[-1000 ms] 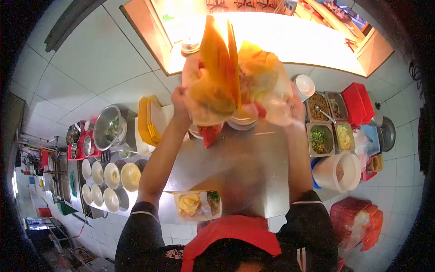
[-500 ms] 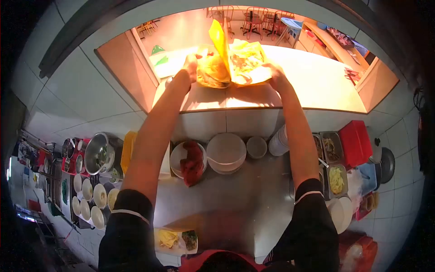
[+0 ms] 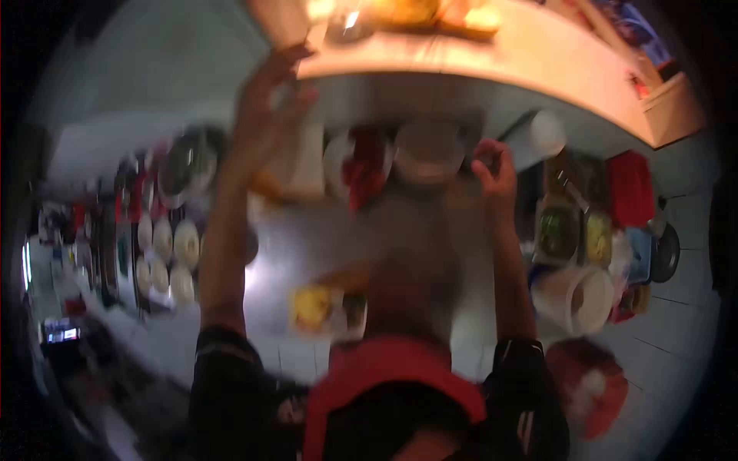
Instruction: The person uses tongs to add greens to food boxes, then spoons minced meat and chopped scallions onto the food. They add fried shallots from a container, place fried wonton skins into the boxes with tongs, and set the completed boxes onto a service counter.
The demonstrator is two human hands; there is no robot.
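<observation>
My left hand [image 3: 277, 104] is raised beside the pass-through ledge, blurred, its fingers apart and holding nothing. My right hand [image 3: 496, 173] hovers near the stacked plates [image 3: 429, 150], fingers loosely curled and thumb apart, with nothing visible in it. On the lit ledge [image 3: 538, 50], the food box [image 3: 400, 11] stands away from both hands, mostly cut off by the top edge of the view. Between my arms, a red cloth [image 3: 364, 165] lies over a white plate. Nearer to me on the steel counter sits a paper tray [image 3: 334, 315] with yellow food and something dark.
Several pale bowls [image 3: 184, 244] and a large metal bowl [image 3: 188, 165] are on the left. To the right stand food pans [image 3: 598, 238], a red container [image 3: 630, 188] and a white tub [image 3: 576, 296]. A red bag-like shape [image 3: 588, 388] is low on the right.
Both hands have let go of the food box on the ledge and drawn back toward me. The view has tipped down, putting the box at the top edge.
</observation>
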